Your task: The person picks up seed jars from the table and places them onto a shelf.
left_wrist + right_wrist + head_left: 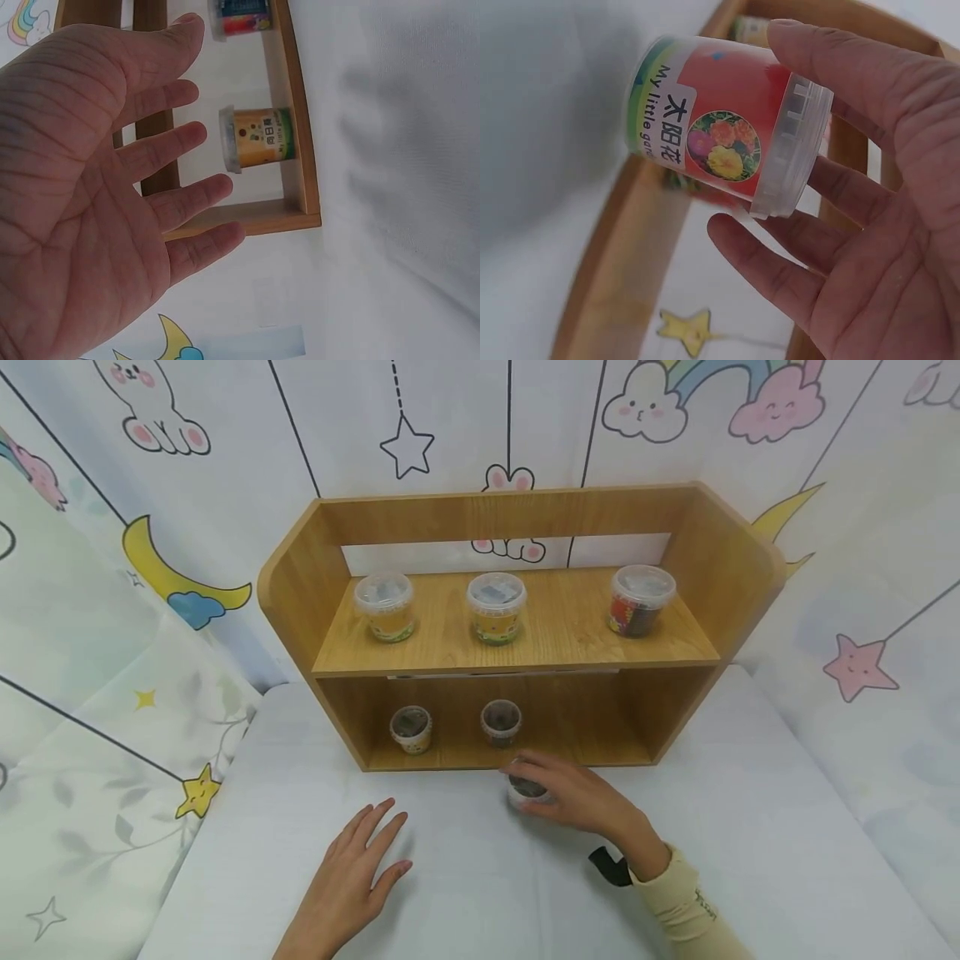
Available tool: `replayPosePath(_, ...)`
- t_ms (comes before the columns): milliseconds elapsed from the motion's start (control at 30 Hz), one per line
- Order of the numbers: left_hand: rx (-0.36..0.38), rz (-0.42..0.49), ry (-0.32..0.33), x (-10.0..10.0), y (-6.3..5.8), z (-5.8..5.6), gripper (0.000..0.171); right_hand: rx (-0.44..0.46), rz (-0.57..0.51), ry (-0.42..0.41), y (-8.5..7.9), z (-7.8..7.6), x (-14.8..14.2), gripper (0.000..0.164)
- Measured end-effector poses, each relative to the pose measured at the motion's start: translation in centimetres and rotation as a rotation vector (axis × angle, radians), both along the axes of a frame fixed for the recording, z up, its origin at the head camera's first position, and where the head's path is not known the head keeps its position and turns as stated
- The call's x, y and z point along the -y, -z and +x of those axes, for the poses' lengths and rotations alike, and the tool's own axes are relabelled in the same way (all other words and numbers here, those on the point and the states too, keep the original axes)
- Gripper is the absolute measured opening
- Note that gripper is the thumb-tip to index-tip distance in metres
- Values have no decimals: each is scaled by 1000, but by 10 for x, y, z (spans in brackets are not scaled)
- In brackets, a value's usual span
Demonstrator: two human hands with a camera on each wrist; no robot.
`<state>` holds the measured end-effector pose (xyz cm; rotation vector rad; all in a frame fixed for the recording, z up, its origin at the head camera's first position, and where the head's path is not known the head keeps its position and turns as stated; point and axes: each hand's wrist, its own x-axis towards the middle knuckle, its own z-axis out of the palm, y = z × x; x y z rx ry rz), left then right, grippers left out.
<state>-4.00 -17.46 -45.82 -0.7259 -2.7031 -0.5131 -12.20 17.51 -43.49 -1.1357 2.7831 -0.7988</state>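
My right hand [577, 795] grips a small clear plastic cup [528, 790] by its lid end, just in front of the wooden shelf [517, 664]. In the right wrist view the cup shows a red label with a flower picture, the thumb on one side and fingers on the other. My left hand [345, 872] hovers at the lower left, fingers spread, holding nothing. Nearest to it on the lower shelf is a lidded cup [411, 731], whose orange label faces the left wrist view. Another lidded cup [501, 723] stands on that shelf behind my right hand.
On the upper shelf stand two orange-labelled cups, left [386, 607] and middle [497, 608], and a red-labelled cup [640, 600] at the right. A white cloth [480, 910] covers the table. A printed curtain [225, 435] hangs behind. A black strap [611, 866] juts from the right wrist.
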Motion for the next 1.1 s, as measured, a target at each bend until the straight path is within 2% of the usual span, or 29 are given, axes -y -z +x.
replayPosePath(200, 5, 1, -6, 1, 2, 0, 59, 52, 2, 72, -13, -14, -24, 53)
replayPosePath(433, 18, -5, -22, 2, 4, 0, 60, 19, -5, 159, -19, -38, -56, 52)
replayPosePath(567, 16, -1, -24, 2, 5, 0, 60, 54, 9, 244, -21, -52, -74, 51)
replayPosePath(767, 50, -4, -42, 2, 5, 1, 61, 61, 39, 337, -16, -71, -95, 50)
replayPosePath(867, 63, -12, -53, 3, 5, 2, 61, 63, 16, 340, -12, -79, -98, 50)
replayPosePath(1100, 24, -6, -48, 5, 6, 3, 60, 97, -20, 343, 2, -86, -101, 50)
